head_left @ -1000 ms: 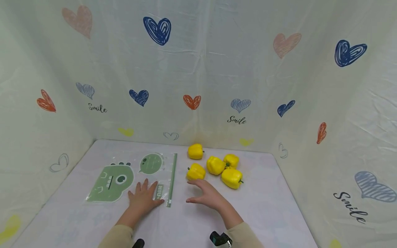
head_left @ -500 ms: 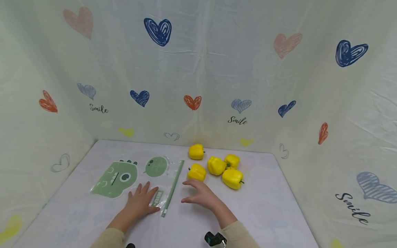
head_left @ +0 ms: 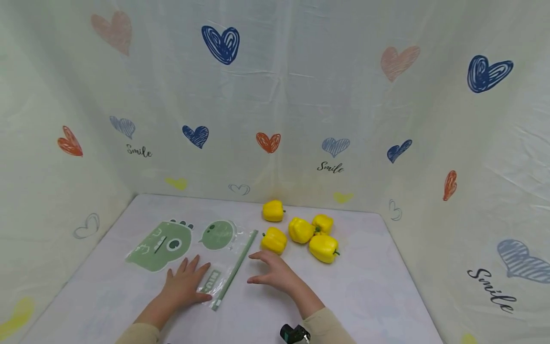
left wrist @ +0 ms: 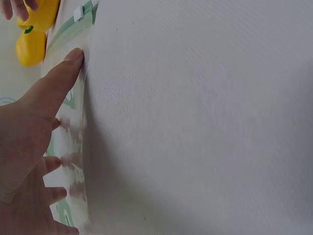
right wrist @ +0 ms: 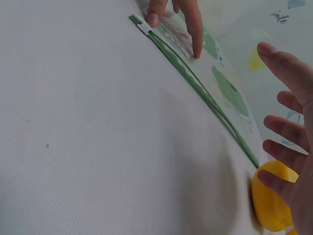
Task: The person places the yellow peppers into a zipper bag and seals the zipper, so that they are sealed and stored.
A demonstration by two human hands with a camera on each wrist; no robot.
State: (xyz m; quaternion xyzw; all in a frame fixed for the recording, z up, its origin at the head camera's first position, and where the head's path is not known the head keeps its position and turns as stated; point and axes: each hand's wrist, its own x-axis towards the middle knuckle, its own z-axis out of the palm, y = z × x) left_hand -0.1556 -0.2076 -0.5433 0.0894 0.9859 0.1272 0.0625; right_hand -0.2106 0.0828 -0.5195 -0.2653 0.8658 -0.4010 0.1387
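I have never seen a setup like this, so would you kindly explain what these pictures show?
There is no machine here: a person is working barehanded. The wide picture is taken from the head, looking forward and down; the other two are taken from the left and right wrists. On the white table lie a clear bag with a green zip strip and five yellow peppers. The left hand rests spread on the bag; the right hand is open near the peppers. Neither has anything in its grip.

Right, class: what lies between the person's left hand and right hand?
In the head view, the printed label and green zip strip of the clear bag lie between the left hand and right hand, then a bare stretch of table.
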